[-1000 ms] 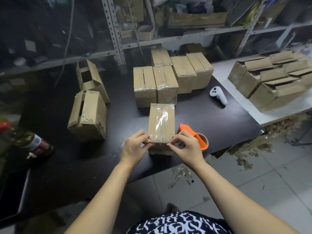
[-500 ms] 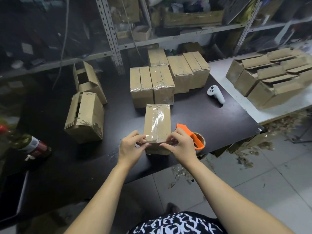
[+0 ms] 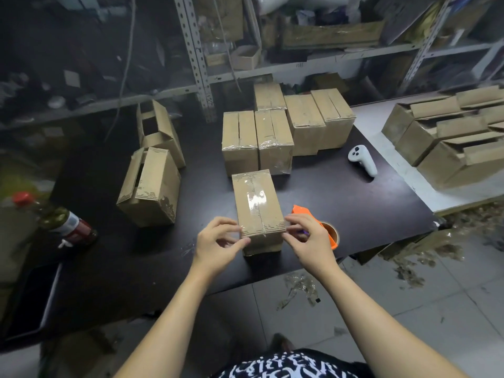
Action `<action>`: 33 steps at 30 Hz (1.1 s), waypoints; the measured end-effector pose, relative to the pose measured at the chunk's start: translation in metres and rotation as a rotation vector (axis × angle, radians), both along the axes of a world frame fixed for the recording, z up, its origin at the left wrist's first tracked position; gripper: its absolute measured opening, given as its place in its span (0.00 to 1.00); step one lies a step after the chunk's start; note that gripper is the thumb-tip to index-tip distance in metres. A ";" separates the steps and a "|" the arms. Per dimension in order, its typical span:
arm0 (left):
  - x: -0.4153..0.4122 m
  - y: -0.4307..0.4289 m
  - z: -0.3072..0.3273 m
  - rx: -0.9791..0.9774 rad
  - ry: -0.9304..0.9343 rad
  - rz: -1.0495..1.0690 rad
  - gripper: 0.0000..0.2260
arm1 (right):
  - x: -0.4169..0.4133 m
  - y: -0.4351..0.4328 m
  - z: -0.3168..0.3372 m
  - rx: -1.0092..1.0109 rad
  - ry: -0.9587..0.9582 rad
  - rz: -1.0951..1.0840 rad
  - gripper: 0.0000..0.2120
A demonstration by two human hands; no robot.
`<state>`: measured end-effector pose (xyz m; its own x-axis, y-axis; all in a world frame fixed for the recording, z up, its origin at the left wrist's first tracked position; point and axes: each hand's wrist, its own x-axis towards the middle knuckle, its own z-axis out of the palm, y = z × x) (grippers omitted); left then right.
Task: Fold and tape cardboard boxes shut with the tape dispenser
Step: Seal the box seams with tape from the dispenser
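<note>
Cardboard day again lol. At the near edge of our black table (image 3: 341,203), our left hand (image 3: 218,241) and right hand (image 3: 308,238) are apart, each pinching a near corner of the taped box (image 3: 257,205). The orange tape dispenser (image 3: 301,210) sits just beside it, partly behind our right hand. Further back are more sealed boxes (image 3: 256,140) and a white controller (image 3: 364,159).

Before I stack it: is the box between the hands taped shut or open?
Shut: the box has flat top flaps, clear tape along the seam.

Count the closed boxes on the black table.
6. One box at the near edge, two side by side behind it, three in the back row. More may be hidden behind them.
</note>
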<state>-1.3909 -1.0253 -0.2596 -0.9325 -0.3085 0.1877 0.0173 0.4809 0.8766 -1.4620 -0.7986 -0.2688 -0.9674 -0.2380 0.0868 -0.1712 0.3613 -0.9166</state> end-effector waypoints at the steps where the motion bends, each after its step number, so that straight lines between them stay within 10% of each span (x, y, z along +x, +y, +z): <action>1: 0.001 0.003 0.003 0.051 -0.066 0.041 0.18 | 0.000 0.000 0.002 -0.002 -0.030 0.002 0.18; 33: -0.120 -0.029 0.028 -0.033 -0.352 0.267 0.25 | -0.120 -0.098 0.026 0.137 -0.227 0.035 0.18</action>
<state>-1.5109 -1.0545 -0.2318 -0.8300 -0.5461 -0.1133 -0.4079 0.4558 0.7911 -1.5824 -0.8964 -0.2432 -0.9494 -0.2663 -0.1664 0.0183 0.4821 -0.8759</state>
